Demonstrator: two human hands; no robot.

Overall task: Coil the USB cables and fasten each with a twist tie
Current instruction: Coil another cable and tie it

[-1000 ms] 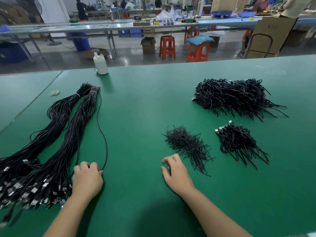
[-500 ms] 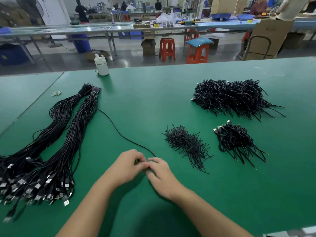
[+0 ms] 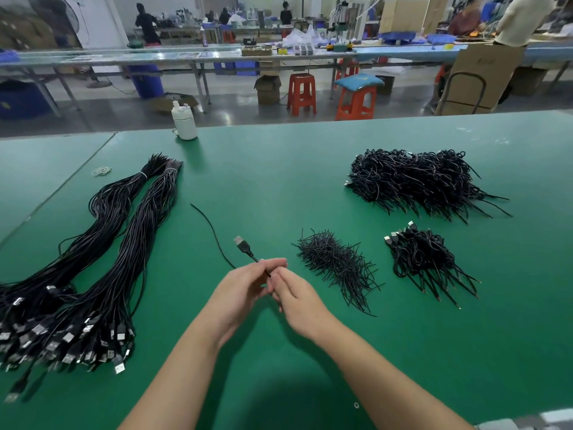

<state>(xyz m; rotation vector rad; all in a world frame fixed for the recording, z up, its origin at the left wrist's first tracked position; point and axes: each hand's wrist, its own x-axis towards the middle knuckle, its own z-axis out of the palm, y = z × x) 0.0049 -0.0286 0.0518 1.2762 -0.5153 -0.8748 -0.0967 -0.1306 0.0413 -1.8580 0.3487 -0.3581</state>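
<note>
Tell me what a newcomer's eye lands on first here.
Front and centre, the left hand and right hand pinch one USB cable, its plug pointing up and away. Two long uncoiled cable bundles fill the green table's left side; a big heap of coiled cables sits far right.

No text, label, brand, number or sign could be read. A cardboard box point(image 3: 486, 79) in the background bore a faint dark mark, too blurred to make out.
</note>
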